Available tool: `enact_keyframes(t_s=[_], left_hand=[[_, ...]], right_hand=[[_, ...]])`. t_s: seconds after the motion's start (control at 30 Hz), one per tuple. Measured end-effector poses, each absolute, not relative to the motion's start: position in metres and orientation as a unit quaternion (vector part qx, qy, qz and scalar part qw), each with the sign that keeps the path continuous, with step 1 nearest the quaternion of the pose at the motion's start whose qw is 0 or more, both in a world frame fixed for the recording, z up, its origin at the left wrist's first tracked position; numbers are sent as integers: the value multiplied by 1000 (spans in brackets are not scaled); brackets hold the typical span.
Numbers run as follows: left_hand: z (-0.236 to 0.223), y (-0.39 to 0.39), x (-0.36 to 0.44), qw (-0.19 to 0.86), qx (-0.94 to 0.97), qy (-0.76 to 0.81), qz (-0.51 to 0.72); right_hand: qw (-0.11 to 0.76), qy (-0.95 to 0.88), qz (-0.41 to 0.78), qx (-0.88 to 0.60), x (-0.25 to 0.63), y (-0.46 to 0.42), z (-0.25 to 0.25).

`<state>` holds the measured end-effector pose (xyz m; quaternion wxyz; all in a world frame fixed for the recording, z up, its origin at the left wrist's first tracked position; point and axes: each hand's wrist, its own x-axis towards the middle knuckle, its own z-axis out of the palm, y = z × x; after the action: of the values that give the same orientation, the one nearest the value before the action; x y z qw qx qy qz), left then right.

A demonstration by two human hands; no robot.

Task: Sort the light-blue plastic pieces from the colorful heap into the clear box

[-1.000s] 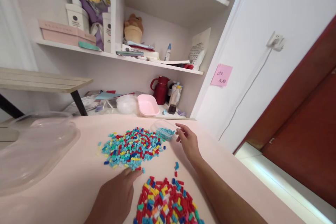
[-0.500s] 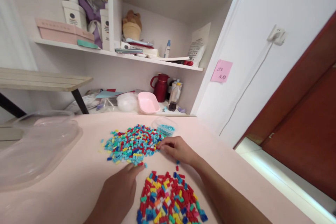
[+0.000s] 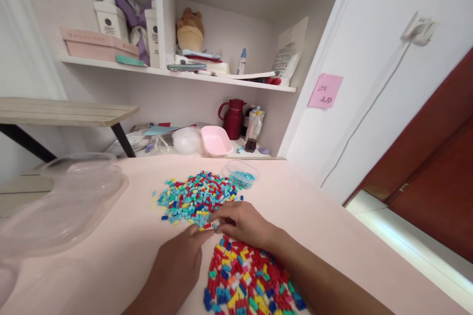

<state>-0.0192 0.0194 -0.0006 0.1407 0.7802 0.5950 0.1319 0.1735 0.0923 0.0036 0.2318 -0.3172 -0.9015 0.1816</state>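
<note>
Small colourful toy building bricks lie in two piles on the pink tabletop point(image 3: 318, 236). The far pile point(image 3: 197, 194) is mostly light blue, with red and yellow mixed in. Nearer to me spreads a pile point(image 3: 251, 280) of red, yellow, blue and green bricks. My left hand point(image 3: 181, 261) rests at the far pile's front edge, index finger stretched toward a few loose bricks. Above the near pile's top edge, my right hand point(image 3: 244, 224) reaches across, thumb and forefinger slightly apart around a small blue brick by the left fingertip. Its other fingers are partly hidden.
A clear tub point(image 3: 242, 175) of light-blue bricks stands behind the far pile. Clear plastic containers point(image 3: 62, 211) lie at the left. Along the back are a pink basin point(image 3: 217, 141), a red jug point(image 3: 233, 118) and a bottle point(image 3: 253, 133), below a shelf point(image 3: 229, 78).
My right hand has moved left and closer to me, from the far pile's right side to beside my left fingertip. My left hand stays near the pile's front edge. The view has shifted slightly.
</note>
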Motion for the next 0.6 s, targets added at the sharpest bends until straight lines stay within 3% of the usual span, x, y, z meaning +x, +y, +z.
enact_keyframes(t_s=[0.2, 0.33, 0.6], left_hand=[[-2, 20, -20, 178, 738, 601, 253], [3, 27, -28, 198, 614, 660, 386], [9, 37, -56, 247, 395, 711, 527]], right_hand=[[247, -886, 197, -338, 173, 95, 0], [241, -888, 196, -339, 173, 96, 0], [251, -881, 204, -344, 173, 95, 1]])
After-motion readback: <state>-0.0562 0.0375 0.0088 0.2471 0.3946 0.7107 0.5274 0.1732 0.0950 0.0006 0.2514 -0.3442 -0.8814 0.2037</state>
